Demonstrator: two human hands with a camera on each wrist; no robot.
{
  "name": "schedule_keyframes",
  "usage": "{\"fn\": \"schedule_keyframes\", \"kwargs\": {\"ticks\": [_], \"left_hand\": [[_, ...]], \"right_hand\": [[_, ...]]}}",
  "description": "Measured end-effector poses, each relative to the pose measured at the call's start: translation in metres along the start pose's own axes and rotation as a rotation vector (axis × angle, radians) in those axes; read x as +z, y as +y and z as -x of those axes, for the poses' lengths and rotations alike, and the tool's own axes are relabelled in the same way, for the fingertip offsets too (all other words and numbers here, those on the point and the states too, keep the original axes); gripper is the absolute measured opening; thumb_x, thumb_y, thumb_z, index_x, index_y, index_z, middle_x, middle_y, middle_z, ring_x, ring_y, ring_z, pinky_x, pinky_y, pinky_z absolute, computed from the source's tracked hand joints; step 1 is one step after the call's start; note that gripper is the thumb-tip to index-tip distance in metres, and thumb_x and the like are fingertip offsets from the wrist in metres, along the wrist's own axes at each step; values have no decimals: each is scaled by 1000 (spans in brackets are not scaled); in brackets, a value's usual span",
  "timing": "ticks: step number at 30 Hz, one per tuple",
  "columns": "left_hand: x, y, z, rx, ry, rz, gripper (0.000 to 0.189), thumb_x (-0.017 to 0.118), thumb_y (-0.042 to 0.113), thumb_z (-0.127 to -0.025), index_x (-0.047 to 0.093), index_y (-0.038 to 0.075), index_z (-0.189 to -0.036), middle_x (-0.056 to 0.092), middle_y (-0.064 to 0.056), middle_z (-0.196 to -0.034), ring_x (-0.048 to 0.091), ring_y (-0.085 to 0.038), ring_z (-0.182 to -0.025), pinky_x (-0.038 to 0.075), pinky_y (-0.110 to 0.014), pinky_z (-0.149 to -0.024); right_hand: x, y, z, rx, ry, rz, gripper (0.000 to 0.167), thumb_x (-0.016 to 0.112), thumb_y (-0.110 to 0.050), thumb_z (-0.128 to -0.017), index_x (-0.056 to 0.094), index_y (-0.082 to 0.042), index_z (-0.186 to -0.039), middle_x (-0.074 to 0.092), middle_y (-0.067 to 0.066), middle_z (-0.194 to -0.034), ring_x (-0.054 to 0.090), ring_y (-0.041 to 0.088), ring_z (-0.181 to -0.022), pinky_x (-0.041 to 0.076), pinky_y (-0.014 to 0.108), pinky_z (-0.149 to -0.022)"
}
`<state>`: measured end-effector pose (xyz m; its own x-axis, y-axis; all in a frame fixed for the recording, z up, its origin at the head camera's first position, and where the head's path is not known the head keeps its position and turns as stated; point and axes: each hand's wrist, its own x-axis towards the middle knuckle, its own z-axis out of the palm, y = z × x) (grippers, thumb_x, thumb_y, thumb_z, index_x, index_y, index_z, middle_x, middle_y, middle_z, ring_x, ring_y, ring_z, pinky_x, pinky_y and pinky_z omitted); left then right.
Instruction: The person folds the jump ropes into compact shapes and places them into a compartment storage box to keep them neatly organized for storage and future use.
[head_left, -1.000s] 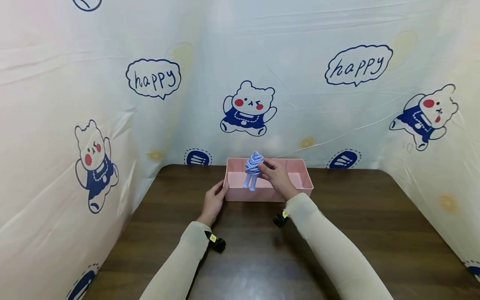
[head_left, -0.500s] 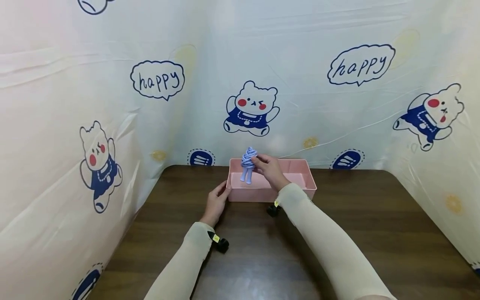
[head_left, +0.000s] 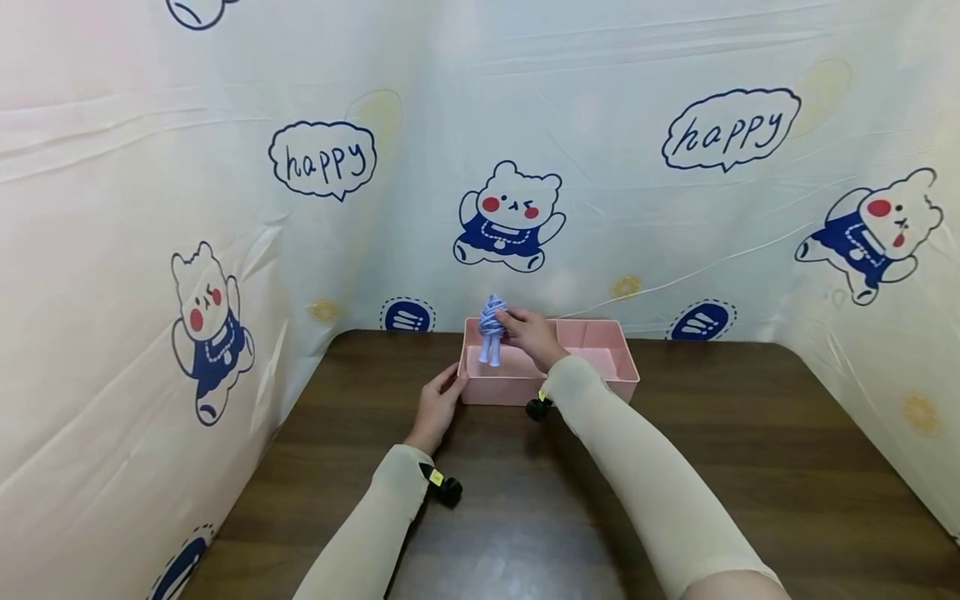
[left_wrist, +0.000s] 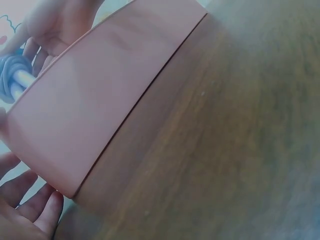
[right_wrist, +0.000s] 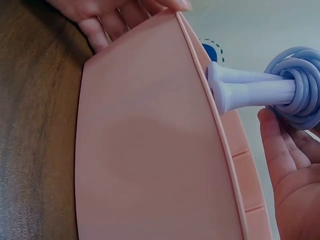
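A light-blue jump rope [head_left: 492,317], wound in a bundle with its two pale handles [right_wrist: 255,94] side by side, hangs over the left part of a pink storage box [head_left: 495,392]. My right hand [head_left: 531,335] pinches the bundle from the right, with the handles pointing down just above the box floor or rim; the exact gap is unclear. My left hand [head_left: 437,408] holds the box's near left corner, with the thumb by the rim and the fingers [right_wrist: 115,24] along the short side.
The box stands near the back edge of a dark wooden table [head_left: 712,467]. Behind and around it hangs a pale curtain [head_left: 600,217] with printed bears and "happy" bubbles. Each wrist carries a small black camera [head_left: 448,492].
My right hand has carried the jump rope up and left across the box, and its handles now hang inside the rim in the head view. The left hand stays at the box corner.
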<state>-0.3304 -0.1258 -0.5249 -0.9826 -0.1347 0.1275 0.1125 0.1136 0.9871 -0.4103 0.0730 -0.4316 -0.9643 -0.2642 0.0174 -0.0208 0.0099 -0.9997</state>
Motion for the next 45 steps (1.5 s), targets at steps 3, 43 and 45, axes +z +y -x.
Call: {"fn": "schedule_keyframes", "kwargs": {"ticks": [3, 43, 45], "left_hand": [[0, -1, 0, 10, -3, 0, 44, 65, 27, -95, 59, 8, -134, 55, -11, -137, 44, -24, -131, 35, -42, -106], [1, -4, -3, 20, 1, 9, 45, 67, 29, -93, 60, 7, -132, 55, -12, -136, 44, -27, -131, 33, -44, -108], [1, -4, -3, 18, -1, 12, 44, 67, 28, -94, 61, 7, -132, 55, -12, -136, 43, -27, -131, 32, -44, -108]], "right_hand": [[2, 1, -4, 16, -4, -12, 60, 64, -40, -93, 53, 0, -136, 64, 14, -118, 65, 27, -103, 46, 48, -95], [8, 16, -33, 330, 36, 211, 59, 69, -50, -87, 60, -7, -125, 67, 10, -104, 66, 24, -91, 53, 39, -81], [8, 20, -35, 360, 30, 193, 60, 70, -48, -87, 58, -9, -130, 67, 10, -105, 67, 25, -91, 54, 39, -79]]}}
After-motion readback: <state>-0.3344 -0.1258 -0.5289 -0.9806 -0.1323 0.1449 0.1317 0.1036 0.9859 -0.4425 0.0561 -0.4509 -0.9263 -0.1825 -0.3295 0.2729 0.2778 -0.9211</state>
